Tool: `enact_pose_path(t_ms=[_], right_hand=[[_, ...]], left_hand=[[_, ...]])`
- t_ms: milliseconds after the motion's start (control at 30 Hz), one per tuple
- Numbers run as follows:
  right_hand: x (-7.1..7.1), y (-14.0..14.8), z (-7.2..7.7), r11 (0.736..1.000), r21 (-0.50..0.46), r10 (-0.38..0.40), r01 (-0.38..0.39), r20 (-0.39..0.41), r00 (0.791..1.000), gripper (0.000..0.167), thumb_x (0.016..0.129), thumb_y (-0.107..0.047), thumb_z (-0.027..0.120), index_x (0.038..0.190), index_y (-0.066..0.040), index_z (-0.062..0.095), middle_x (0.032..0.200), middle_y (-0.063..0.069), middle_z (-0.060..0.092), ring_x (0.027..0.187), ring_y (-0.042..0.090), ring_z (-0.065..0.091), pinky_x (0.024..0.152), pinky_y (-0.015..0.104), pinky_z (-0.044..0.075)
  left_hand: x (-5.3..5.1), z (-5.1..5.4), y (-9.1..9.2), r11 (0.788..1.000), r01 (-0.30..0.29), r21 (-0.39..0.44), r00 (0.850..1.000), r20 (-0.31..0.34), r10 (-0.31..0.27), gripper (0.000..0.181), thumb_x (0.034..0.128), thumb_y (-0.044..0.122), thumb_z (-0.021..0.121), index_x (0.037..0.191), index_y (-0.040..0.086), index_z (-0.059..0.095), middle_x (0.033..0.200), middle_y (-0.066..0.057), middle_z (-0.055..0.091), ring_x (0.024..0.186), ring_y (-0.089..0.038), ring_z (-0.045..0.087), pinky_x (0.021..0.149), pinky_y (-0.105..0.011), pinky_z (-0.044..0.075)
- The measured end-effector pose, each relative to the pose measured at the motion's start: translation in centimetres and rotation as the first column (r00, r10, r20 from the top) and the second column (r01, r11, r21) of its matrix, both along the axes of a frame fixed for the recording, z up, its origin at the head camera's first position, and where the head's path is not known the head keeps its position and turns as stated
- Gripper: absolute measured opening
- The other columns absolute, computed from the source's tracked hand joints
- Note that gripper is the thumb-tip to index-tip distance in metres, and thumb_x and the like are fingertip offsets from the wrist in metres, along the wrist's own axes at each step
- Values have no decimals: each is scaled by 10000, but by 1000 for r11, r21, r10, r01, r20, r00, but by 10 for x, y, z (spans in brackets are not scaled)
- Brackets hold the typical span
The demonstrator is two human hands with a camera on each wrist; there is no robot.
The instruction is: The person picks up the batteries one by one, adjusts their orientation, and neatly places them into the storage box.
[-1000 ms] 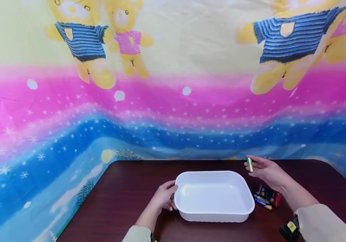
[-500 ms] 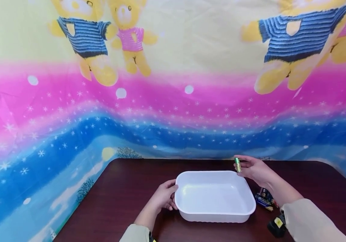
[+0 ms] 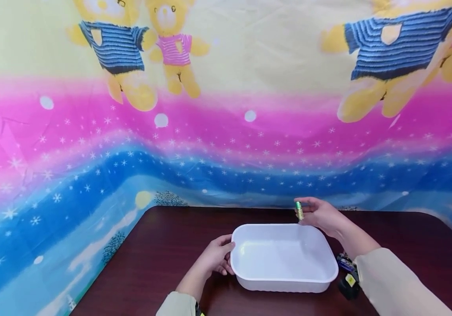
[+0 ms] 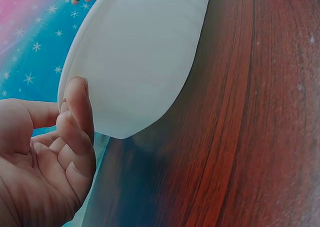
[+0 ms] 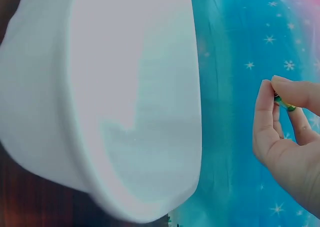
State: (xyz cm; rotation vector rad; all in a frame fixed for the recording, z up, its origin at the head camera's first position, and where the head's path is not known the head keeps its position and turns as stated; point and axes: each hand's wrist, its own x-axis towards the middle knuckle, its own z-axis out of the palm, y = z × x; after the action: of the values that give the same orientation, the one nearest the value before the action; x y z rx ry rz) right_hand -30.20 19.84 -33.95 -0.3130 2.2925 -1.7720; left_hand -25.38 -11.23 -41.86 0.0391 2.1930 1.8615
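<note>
while the left hand grips the left end of the white tub, thumb at the rim and fingers curled against the outer wall, the right hand pinches a green-and-gold battery, thumb and fingertips clamped on it. the battery is held up by the tub's far rim, toward its right half; in the right wrist view it is apart from the tub, beside its mouth rather than over it. its long axis stands nearly upright in the head view, green end up, leaning a little left. what counts, i judge, is that the tub's inside lies nearer the person than the battery does. more batteries lie on the dark table by the tub's right end, partly hidden by the right arm.
</note>
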Motion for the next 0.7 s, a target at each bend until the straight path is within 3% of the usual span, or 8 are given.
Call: enact_pose_path(t_ms=[267,467,700], right_hand=[[-9,0,5,1000,-3,1,-1,4,1000,657,802,74,639,1382,-11,341,1244,246,426,1004,258,560,909,475,472],[-17,-1,7,1000,0,9,-9,2,1000,668,800,64,649,1387,-11,337,1288,266,394,1069,313,524,892,434,493],[-32,-5,-2,998,-10,56,-57,-32,998,674,799,86,634,1394,-3,331,1290,259,401,1093,325,504,867,403,512]], left_hand=[[-2,2,0,1000,20,5,1000,1,-20,458,969,238,486,1382,66,392,596,-91,497,406,-156,552,374,-209,452],[-4,3,1,1000,25,17,1000,12,-25,469,968,250,489,1395,82,392,602,-83,492,410,-146,547,387,-203,459],[-4,1,2,1000,18,14,1000,16,-18,469,969,250,486,1394,77,389,593,-76,467,393,-145,529,371,-201,449]])
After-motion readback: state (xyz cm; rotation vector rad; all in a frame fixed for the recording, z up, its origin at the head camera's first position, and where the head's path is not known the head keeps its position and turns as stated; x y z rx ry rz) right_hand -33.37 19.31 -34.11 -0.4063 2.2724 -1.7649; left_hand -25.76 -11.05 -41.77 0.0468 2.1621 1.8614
